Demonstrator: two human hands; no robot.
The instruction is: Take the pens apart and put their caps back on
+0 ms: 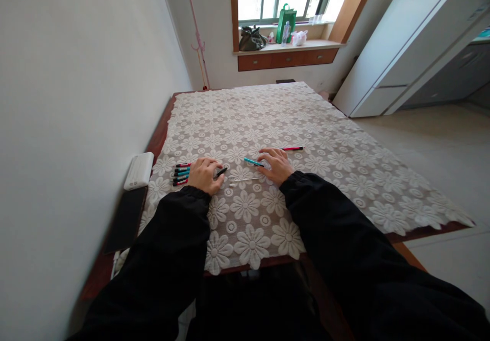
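Observation:
My left hand (205,175) is closed, its thumb and fingers around a short black pen-like piece (221,172) that points up and to the right. Whether more of this piece lies under the palm is hidden. My right hand (278,166) pinches the dark end of a teal pen (252,162), whose teal end points left toward the other hand. Between the hands a thin white stick or cord (247,179) lies on the cloth. Several red and teal pens (181,174) lie side by side left of my left hand, partly covered by it. Beyond my right hand rests a red pen (293,148).
A floral lace tablecloth (245,205) covers the table. Along the left wall sit a white box-like device (138,170) and a dark flat panel (126,220). Farther off are a windowsill with bags (286,24) and a white refrigerator (413,45).

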